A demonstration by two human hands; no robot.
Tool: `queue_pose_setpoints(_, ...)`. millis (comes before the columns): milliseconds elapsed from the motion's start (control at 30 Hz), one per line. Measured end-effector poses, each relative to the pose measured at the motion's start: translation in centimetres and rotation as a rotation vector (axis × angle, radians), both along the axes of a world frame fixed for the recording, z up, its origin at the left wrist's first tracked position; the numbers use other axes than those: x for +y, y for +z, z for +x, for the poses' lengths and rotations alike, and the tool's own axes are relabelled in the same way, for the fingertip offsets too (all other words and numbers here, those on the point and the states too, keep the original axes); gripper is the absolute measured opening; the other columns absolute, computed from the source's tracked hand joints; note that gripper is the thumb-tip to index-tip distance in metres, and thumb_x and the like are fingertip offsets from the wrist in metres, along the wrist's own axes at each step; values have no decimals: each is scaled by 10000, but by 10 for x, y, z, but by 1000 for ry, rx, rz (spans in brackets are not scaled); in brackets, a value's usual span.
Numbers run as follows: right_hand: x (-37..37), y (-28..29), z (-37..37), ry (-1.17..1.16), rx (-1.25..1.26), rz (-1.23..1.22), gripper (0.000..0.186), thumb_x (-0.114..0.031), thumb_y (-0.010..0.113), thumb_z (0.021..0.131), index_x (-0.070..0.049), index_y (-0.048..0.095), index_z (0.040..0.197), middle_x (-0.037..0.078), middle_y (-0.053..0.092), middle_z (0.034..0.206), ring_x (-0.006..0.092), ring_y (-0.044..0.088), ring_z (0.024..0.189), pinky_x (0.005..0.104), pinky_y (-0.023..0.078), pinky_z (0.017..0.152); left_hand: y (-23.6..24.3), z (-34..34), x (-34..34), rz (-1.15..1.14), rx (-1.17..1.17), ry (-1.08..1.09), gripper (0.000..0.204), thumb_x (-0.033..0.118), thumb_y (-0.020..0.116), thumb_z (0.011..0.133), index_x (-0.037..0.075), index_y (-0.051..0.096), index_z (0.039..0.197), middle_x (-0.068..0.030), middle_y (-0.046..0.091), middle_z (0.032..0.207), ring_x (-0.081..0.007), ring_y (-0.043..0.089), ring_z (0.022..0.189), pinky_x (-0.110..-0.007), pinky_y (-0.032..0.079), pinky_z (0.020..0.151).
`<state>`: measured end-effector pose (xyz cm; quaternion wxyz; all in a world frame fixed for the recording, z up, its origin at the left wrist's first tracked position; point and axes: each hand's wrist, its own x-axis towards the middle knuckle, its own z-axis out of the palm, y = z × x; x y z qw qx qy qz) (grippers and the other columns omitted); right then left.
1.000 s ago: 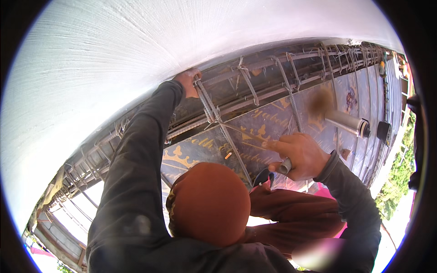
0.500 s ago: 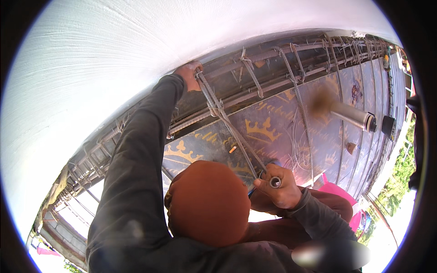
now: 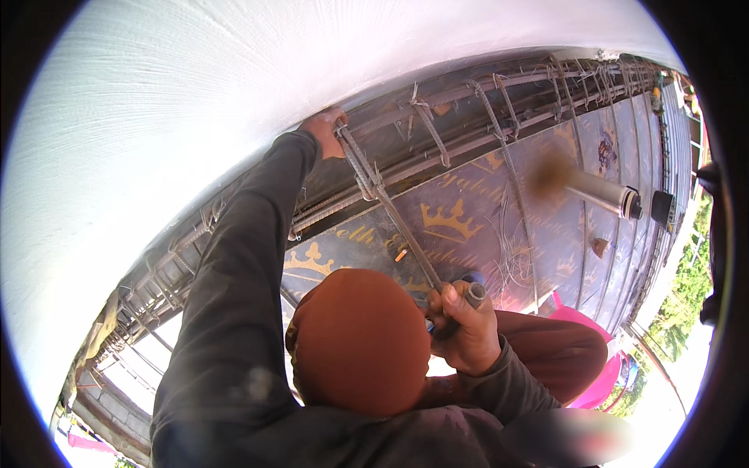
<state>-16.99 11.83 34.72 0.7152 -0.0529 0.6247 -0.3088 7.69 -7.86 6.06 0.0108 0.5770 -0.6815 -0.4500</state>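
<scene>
Fingers of the right hand [image 3: 462,331] are curled tight around the near end of a ribbed steel rebar [image 3: 390,210] and a grey-handled tool [image 3: 473,294]. The left hand [image 3: 324,129] clasps that rebar's far end, against the rebar cage [image 3: 468,117].

The right hand [image 3: 462,331] has come down from the dark printed panel [image 3: 476,210] to just beside the orange cap [image 3: 360,339]. It now grips the near end of the ribbed steel bar [image 3: 394,220], closed with a grey-tipped tool [image 3: 473,294].
</scene>
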Motion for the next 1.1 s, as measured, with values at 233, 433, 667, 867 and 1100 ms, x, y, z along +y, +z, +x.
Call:
queue_pose_setpoints(233,8,-5,14,-339,-199,9,339,-398,665,928,-130,525,774,36,560,815,135,475,677,299,421,689,-25,5,2,-42,71,31,491,237,852,610,156,556,994,-57,536,939,-230,497,833,-411,435,790)
queue_pose_setpoints(433,-13,7,14,-226,-95,63,276,-341,647,941,-73,581,950,100,591,1013,198,582,897,395,497,832,-13,4,2,-18,93,-5,269,274,711,797,134,535,945,-36,440,938,-218,412,850,-440,386,810)
queue_pose_setpoints(667,-7,8,14,-122,67,-26,282,-246,621,932,23,592,1014,126,527,1189,247,565,1082,530,494,944,2,-6,2,-66,30,-54,359,275,785,723,140,513,914,-41,440,964,-242,421,845,-398,165,757)
queue_pose_setpoints(867,-3,7,-3,86,192,-313,346,-247,583,958,58,619,1118,108,600,1106,173,547,1015,372,477,856,1,0,1,-41,4,-41,478,187,841,604,173,508,947,-39,456,923,-215,388,831,-291,214,809)
queue_pose_setpoints(1100,-32,32,-7,242,341,-324,363,-105,668,918,48,584,1236,113,594,1119,100,586,863,256,469,754,9,1,2,19,3,-33,416,145,806,655,163,500,935,-29,414,911,-212,342,819,-268,307,822)
